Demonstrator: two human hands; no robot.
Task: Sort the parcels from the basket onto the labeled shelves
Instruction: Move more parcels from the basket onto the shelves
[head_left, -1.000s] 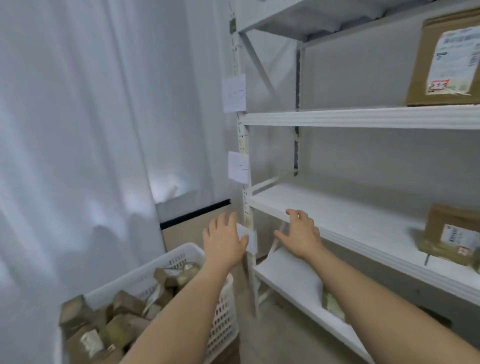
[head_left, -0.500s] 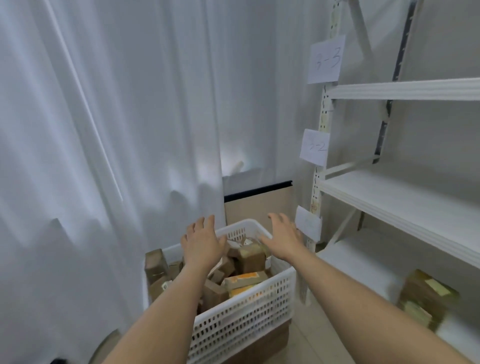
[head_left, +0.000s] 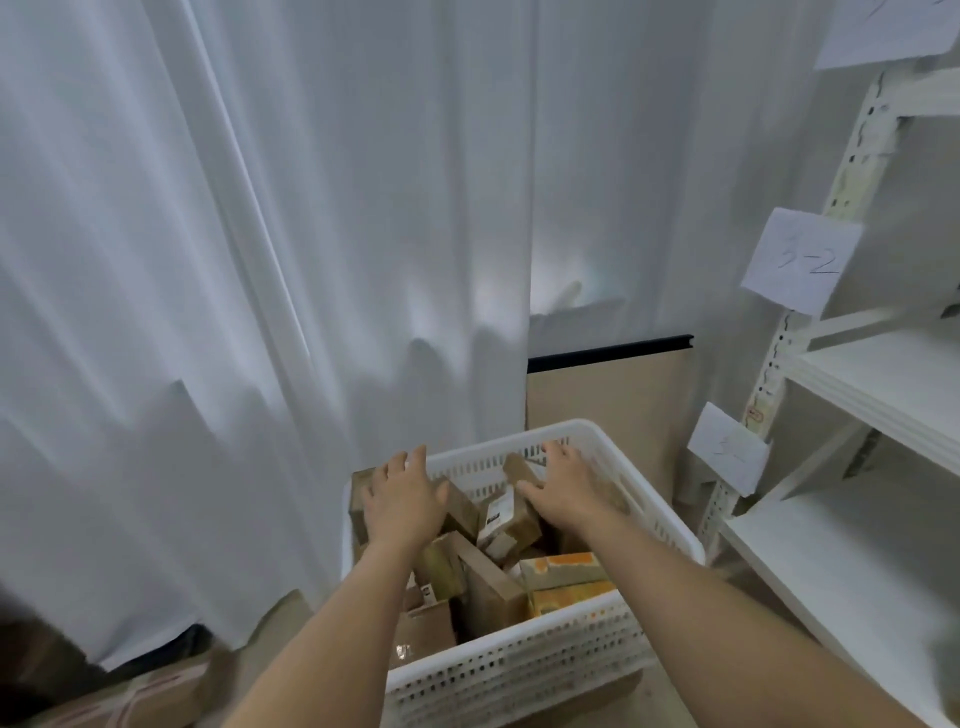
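I have both hands over the white perforated basket (head_left: 519, 670), which is my landmark here. My left hand (head_left: 402, 501) hangs above the basket's left side, fingers spread wide and straight, gripping nothing; whether it touches the brown boxes under it I cannot tell. My right hand (head_left: 569, 486) is over the far right part of the basket, fingers loosely extended and also holding nothing.

Inside the basket lie the parcels (head_left: 488, 582), a jumble of small brown cardboard boxes at odd angles. One tilted box with a white label (head_left: 501, 512) sits between my two hands, and an orange-printed box (head_left: 566, 582) rests near the basket's near right corner.

To the right of the basket stands the white shelf rack (head_left: 883, 395), with a paper label reading "3-2" (head_left: 800, 260) on its upright and a second paper label (head_left: 727, 449) lower down, its writing too faint to read. Behind the basket hangs a white curtain (head_left: 260, 260).
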